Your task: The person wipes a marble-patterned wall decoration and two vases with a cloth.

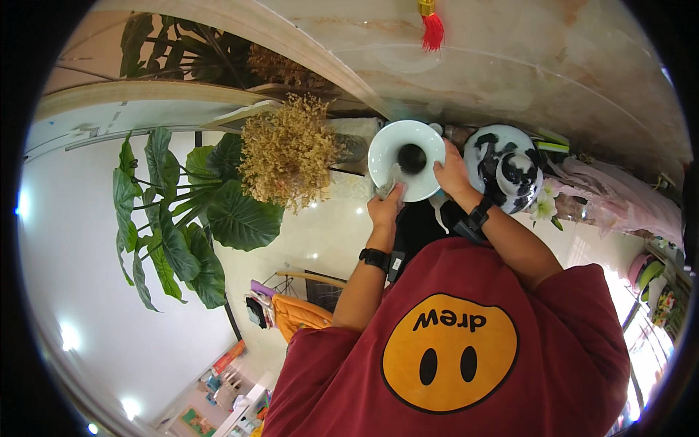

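Observation:
A white vase (383, 146), glossy like ceramic, stands before me with its flared mouth facing up and a dark round opening in the middle. My right hand (454, 170) grips the right side of its rim, thumb on the inner face. Pinched in my left hand (386, 210) is a greyish cloth (391, 183), which lies over the lower left rim and reaches a little inside the mouth. The vase's lower body is hidden beneath the wide mouth.
Dried tan flowers (289, 155) in a glass-like vase (350, 148) stand close on the left. A black-and-white glossy vessel (505, 166) is just right of my right hand. White flowers (544, 206) and pinkish sheeting (611, 191) lie beyond. A large leafy plant (175, 240) spreads farther left.

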Demonstrator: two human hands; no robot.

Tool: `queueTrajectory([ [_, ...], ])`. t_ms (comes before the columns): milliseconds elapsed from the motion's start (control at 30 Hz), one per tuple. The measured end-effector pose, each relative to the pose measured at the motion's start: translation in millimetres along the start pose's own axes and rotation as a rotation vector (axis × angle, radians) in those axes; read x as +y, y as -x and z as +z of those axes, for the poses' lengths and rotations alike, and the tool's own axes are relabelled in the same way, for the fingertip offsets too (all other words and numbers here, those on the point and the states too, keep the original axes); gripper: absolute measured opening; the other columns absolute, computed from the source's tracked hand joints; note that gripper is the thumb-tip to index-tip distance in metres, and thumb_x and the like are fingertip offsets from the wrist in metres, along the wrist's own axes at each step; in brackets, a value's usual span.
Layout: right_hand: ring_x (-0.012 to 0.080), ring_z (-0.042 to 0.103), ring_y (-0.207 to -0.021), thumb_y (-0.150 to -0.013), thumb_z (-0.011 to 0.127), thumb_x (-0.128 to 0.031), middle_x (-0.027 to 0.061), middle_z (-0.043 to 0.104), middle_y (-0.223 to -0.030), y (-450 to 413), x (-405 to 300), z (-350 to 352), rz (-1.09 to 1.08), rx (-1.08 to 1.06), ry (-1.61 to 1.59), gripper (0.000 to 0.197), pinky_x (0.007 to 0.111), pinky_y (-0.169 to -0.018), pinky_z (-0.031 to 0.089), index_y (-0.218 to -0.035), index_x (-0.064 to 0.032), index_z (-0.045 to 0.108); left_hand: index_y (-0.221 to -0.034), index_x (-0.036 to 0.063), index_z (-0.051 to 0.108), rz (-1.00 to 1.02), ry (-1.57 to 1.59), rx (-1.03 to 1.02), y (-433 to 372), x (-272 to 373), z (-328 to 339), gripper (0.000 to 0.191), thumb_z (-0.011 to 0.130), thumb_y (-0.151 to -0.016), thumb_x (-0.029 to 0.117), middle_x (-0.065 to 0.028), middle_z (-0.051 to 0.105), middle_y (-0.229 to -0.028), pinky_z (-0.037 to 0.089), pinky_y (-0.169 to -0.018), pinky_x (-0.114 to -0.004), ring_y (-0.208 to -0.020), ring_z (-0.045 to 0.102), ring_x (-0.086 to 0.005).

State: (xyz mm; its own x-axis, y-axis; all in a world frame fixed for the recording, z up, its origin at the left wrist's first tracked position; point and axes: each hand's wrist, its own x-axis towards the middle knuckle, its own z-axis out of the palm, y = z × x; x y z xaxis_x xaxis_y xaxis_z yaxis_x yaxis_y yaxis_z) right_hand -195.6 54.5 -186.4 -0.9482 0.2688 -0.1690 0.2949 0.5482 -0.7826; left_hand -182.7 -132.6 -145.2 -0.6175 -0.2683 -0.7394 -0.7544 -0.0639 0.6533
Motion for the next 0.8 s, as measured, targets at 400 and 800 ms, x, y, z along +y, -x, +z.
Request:
queueTrajectory([
  [400,0.0453,0.059,-0.105,-0.081,0.065,-0.010,0.0288,0.062,-0.113,-4.9,-19.7,-29.3,0.096,-0.139,0.017,0.064,0.049,-0.088,0.048,-0.138,0.0006,0.038,-0.083,-0.0084,0.070,0.476,-0.380,0.140,-42.8,52.0,3.3,0.046,0.086,-0.069,0.033,-0.0138,0.071,-0.074,0.052,-0.058,-0.031,-0.061,0.067,-0.0165],
  [800,0.0438,0.062,-0.099,-0.079,0.066,-0.010,0.0269,0.064,-0.106,-10.3,-20.6,-26.4,0.163,-0.184,0.066,0.067,0.051,-0.082,0.050,-0.138,-0.0007,0.035,-0.084,-0.0024,0.072,0.827,-1.115,-0.010,-94.5,128.6,49.1,0.059,0.085,-0.061,0.050,-0.0229,0.068,-0.073,0.053,-0.065,-0.043,-0.068,0.067,-0.0384],
])
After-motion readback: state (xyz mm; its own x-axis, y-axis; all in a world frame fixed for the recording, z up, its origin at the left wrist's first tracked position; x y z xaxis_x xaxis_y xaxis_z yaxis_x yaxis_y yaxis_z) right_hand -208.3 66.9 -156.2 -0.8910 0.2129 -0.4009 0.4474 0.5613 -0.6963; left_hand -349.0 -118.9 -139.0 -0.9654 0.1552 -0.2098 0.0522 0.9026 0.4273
